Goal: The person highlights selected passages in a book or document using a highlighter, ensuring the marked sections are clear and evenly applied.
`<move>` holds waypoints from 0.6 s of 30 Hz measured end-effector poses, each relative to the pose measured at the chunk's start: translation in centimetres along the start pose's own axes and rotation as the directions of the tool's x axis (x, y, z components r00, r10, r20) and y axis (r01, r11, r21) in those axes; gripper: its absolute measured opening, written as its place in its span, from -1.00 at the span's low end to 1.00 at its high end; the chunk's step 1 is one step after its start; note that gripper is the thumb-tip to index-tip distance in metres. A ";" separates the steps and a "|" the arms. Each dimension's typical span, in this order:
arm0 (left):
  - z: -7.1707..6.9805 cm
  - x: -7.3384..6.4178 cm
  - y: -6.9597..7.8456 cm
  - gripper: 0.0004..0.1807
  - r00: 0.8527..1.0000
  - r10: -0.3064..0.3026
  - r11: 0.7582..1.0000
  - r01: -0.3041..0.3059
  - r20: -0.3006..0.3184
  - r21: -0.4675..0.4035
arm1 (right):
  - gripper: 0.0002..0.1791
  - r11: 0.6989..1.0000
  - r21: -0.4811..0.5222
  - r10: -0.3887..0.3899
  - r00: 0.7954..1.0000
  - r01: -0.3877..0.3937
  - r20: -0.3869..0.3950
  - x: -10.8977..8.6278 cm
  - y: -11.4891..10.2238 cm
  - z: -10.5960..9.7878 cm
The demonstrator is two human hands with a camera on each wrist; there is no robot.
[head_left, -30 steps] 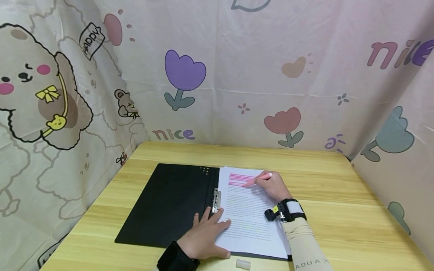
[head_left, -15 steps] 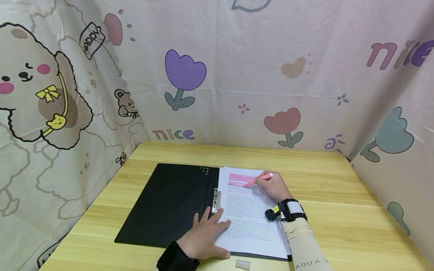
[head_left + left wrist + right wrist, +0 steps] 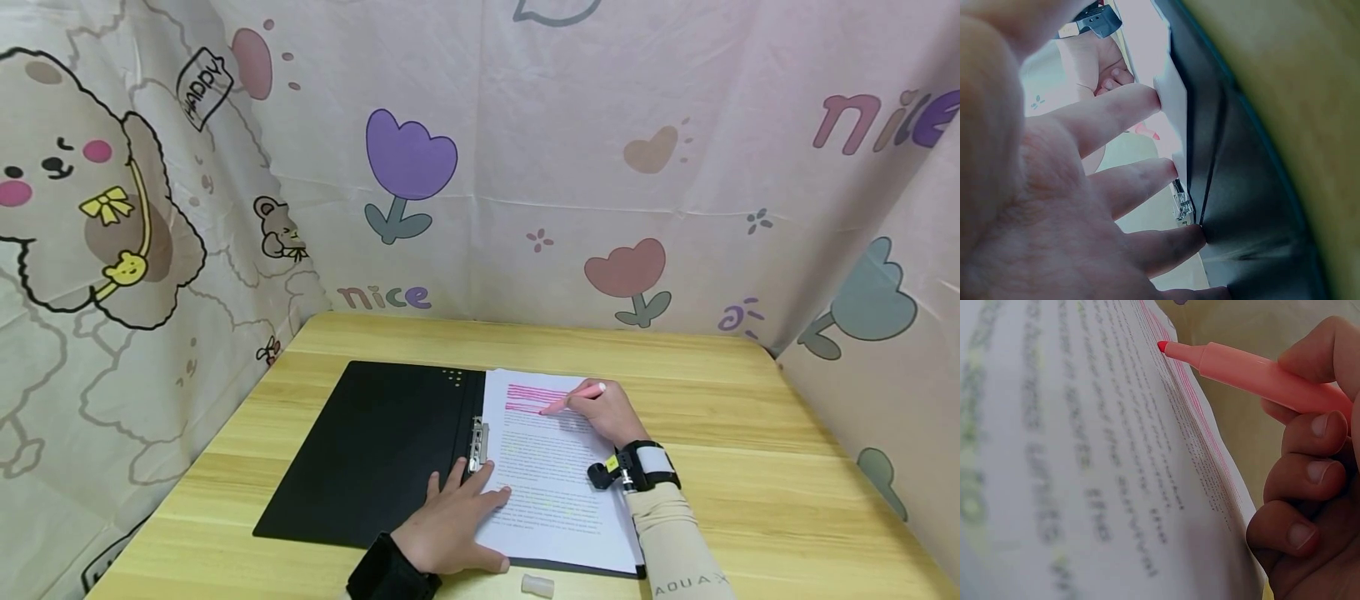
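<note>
A pink highlighter [image 3: 1272, 375] is pinched between the thumb and fingers of my right hand [image 3: 609, 414], its red tip at the printed sheet [image 3: 555, 475]. Pink lines [image 3: 534, 397] run across the text near the top of the page, and faint yellow marks show lower down. The paper lies on the right side of an opened black folder [image 3: 375, 450], beside its metal clip [image 3: 477, 446]. With fingers spread, my left hand [image 3: 450, 521] rests across the folder's spine and the sheet's lower left edge. In the left wrist view its fingertips touch paper and black cover.
A small greyish cap-like piece [image 3: 537, 586] lies on the wooden table [image 3: 720, 408] just in front of the folder. Behind and at both sides hangs a printed curtain [image 3: 517, 167]. Each wrist wears a black strap.
The right hand and highlighter have shifted very slightly to the right along the line of text. My left hand stays where it was.
</note>
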State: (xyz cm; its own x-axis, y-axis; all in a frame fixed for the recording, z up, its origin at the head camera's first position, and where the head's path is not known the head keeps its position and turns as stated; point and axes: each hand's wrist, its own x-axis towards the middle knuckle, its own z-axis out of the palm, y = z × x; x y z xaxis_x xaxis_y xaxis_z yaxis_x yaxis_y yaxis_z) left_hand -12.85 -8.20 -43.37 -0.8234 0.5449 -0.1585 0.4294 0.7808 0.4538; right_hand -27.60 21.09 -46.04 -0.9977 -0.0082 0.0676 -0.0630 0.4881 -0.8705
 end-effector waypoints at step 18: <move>0.0 0.0 0.1 -0.10 1.000 -0.005 1.000 0.005 0.000 0.005 | -0.86 1.000 0.024 -0.001 1.000 0.001 0.008 0.2 0.4 -0.4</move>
State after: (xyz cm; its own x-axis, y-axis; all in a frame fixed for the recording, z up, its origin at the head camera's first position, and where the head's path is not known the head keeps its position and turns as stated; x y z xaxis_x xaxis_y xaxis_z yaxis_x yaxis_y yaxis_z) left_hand -12.82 -8.12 -43.29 -0.8254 0.5412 -0.1608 0.4271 0.7848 0.4491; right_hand -27.80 21.60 -46.15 -0.9978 -0.0163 0.0647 -0.0648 0.4668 -0.8820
